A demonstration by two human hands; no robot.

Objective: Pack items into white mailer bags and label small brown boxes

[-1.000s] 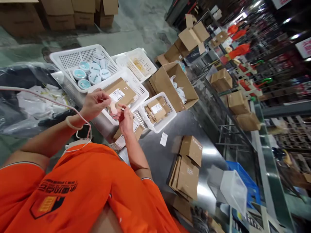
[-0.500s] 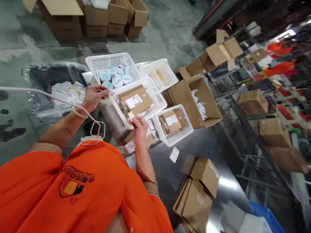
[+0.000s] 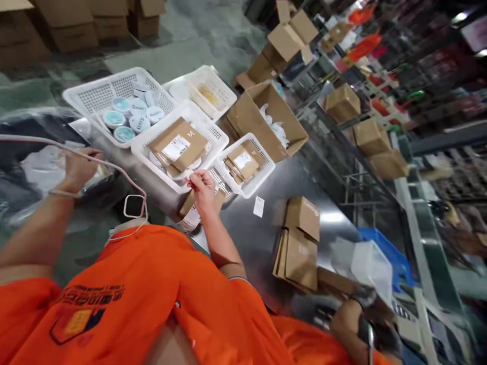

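Observation:
My right hand [image 3: 203, 188] pinches a small pale piece, like a bit of paper or a sticker [image 3: 188, 174], at the near rim of a white plastic basket [image 3: 139, 149]. Inside that basket lie flat brown cardboard mailers [image 3: 192, 147], the top one with a white label. Out to the left, my left hand [image 3: 81, 165] is over a bin lined with clear plastic [image 3: 23, 119], which has crumpled white scraps [image 3: 43, 170] in it. Its fingers are blurred, so whether they hold anything is unclear. Below my right hand sits a small labelled carton [image 3: 186, 205].
Another basket [image 3: 81, 94] holds several round teal-and-white tubs [image 3: 114, 119]. A smaller basket [image 3: 249, 190] has more mailers. An open carton [image 3: 243, 109] stands behind. Folded cardboard [image 3: 300, 256] and a white card [image 3: 258, 207] lie on the metal table [image 3: 243, 243]. A co-worker's arm [image 3: 346, 319] reaches in lower right.
My left hand has moved left, from the basket's corner to over the lined bin. My right hand stays at the basket's rim with the pale piece. The view has shifted right, revealing a co-worker's arm.

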